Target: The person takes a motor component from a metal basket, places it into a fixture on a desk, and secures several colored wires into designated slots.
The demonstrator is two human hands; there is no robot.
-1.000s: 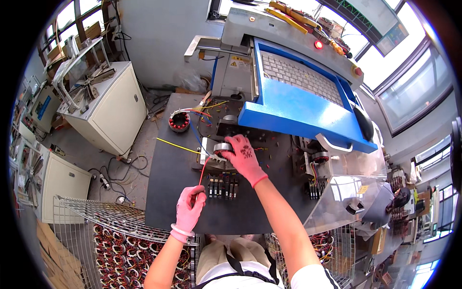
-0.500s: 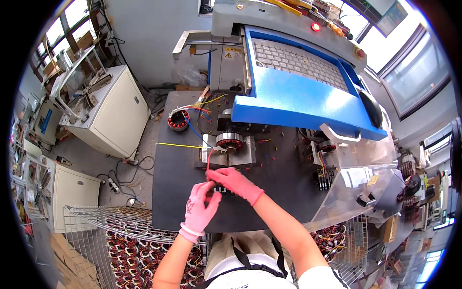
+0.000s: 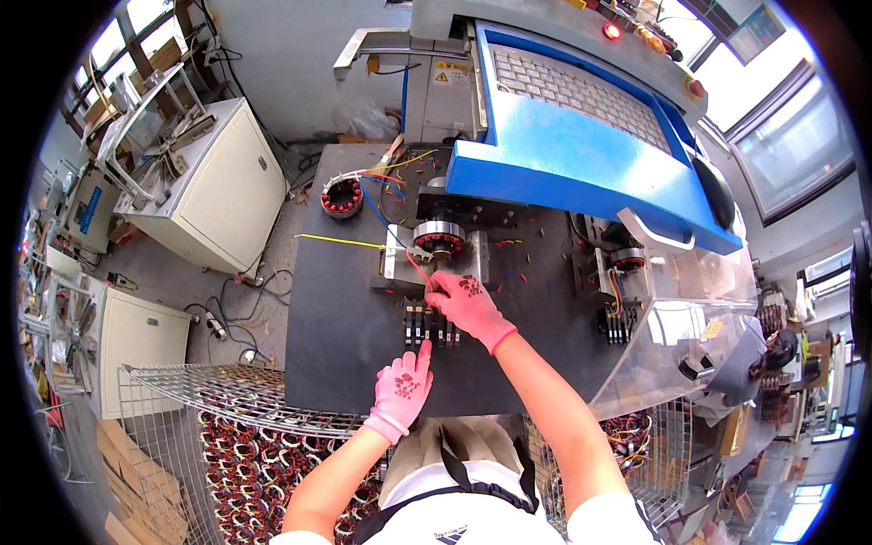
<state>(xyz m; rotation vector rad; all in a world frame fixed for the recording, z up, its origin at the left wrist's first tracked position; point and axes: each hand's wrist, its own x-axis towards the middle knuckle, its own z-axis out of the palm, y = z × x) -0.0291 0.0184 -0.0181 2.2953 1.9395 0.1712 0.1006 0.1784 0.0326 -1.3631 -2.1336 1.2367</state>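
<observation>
My right hand (image 3: 470,307), in a pink glove, is closed in a pinch on a red wire (image 3: 418,265). The wire runs up to a motor stator (image 3: 439,238) seated in a metal fixture (image 3: 474,266). My left hand (image 3: 403,389), gloved in pink too, has its index finger stretched out to the lower end of a row of black clips (image 3: 416,325); whether the finger presses one I cannot tell. From the stator a yellow wire (image 3: 341,241) stretches left, and a blue wire (image 3: 377,213) leads up and left.
Another stator (image 3: 342,198) with loose wires stands at the table's far left. A blue machine frame (image 3: 581,186) with a keyboard overhangs the back. On the right are a second stator (image 3: 627,260) and a clear panel (image 3: 672,341). Wire baskets (image 3: 263,400) of stators flank me.
My hands have parted. The right moved right and up with the red wire pinched; the left dropped lower, its index finger now extended to the clips. The view has shifted slightly.
</observation>
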